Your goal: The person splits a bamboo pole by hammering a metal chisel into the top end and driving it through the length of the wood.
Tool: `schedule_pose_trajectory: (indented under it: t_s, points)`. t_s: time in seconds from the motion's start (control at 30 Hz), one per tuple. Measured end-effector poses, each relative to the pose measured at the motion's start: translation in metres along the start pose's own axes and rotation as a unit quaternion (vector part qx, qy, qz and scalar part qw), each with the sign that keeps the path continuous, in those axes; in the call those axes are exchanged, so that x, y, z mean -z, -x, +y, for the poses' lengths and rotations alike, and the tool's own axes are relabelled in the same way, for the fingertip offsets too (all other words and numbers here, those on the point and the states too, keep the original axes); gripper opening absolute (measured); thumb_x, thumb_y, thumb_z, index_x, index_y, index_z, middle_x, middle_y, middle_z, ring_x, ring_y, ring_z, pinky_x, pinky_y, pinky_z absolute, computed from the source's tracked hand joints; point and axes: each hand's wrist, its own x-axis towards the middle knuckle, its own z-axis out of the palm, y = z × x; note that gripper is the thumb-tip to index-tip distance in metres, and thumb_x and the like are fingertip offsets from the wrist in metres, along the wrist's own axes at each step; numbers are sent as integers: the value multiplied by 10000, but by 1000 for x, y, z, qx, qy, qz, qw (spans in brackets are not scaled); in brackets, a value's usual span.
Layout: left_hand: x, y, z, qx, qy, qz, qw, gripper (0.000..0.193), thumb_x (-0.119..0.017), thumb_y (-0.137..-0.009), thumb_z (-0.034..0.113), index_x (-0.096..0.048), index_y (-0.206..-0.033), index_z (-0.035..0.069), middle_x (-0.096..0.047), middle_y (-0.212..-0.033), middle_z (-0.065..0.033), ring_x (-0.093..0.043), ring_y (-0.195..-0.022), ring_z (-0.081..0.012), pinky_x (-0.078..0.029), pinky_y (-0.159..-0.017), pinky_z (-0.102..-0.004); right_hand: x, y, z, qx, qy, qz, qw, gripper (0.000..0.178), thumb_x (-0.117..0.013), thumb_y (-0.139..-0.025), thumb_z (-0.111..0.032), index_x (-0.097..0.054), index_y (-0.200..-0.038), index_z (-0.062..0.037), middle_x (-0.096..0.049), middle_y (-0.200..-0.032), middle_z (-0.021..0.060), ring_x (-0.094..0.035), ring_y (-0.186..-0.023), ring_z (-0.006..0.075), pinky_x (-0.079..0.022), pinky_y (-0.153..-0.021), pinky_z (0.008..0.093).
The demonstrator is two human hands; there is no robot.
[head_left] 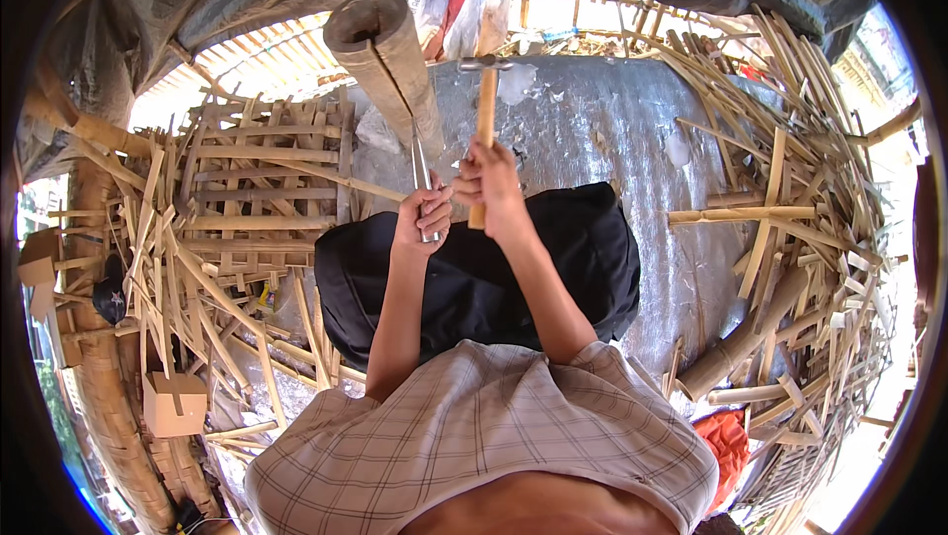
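My left hand is closed around a silver metal chisel. The tool's far tip meets the near end of a thick bamboo tube, which lies pointing away from me. A dark split runs along the tube's length from its hollow far end. My right hand grips the wooden handle of a hammer. It stands to the right of the bamboo with its metal head up and clear of the chisel. Black cloth covers my lap beneath both hands.
A slatted bamboo panel lies at the left, with loose strips in front. Piled bamboo strips and a thick pole line the right. Grey sheeting covers the ground. A cardboard box is at lower left, an orange bag at lower right.
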Motion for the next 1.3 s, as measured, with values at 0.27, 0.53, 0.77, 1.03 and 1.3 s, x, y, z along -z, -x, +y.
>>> schedule_pose_trajectory:
  t_s: [0.27, 0.53, 0.77, 1.03, 1.3]
  points:
    - [5, -5, -1, 23, -29, -9, 999, 113, -534, -917, -4, -555, -1018, 42, -406, -640, 11, -328, -392, -44, -292, -320, -175, 0, -22, 9, 206, -242, 105, 942, 261, -443, -1064, -276, -321, -890, -126, -330, -659, -25, -263, -468, 71, -220, -399, 250]
    - [-6, -4, 6, -15, 13, -4, 1000, 85, -521, -912, -17, -518, -973, 43, -388, -635, 5, -335, -383, -43, -296, -311, -178, 32, -10, -29, 81, -87, -20, 993, 235, -485, -1043, -224, -389, -860, -112, -317, -628, -53, -280, -487, 38, -199, -398, 225]
    - [-5, -4, -7, -18, -3, 110, 994, 113, -524, -900, -24, -565, -965, 59, -410, -635, 9, -332, -378, -46, -292, -306, -179, -27, -13, 10, 211, -160, 143, 954, 185, -476, -1053, -210, -408, -929, -90, -367, -652, -31, -341, -495, 71, -275, -408, 242]
    - [-17, -7, 6, -3, 20, 6, 1000, 67, -497, -905, -17, -509, -925, 46, -389, -632, 7, -330, -375, -48, -302, -295, -183, 105, -116, 18, 340, 427, 154, 824, 120, -547, -985, -135, -522, -923, -35, -559, -650, 86, -570, -534, 238, -414, -440, 382]
    - [-7, -1, -1, 17, -27, 25, 999, 82, -483, -919, -24, -438, -951, 37, -399, -642, -15, -357, -366, -55, -307, -290, -191, 63, -147, 86, 219, 633, 120, 733, 184, -564, -909, -101, -574, -995, 61, -661, -878, 324, -657, -887, 496, -518, -751, 555]
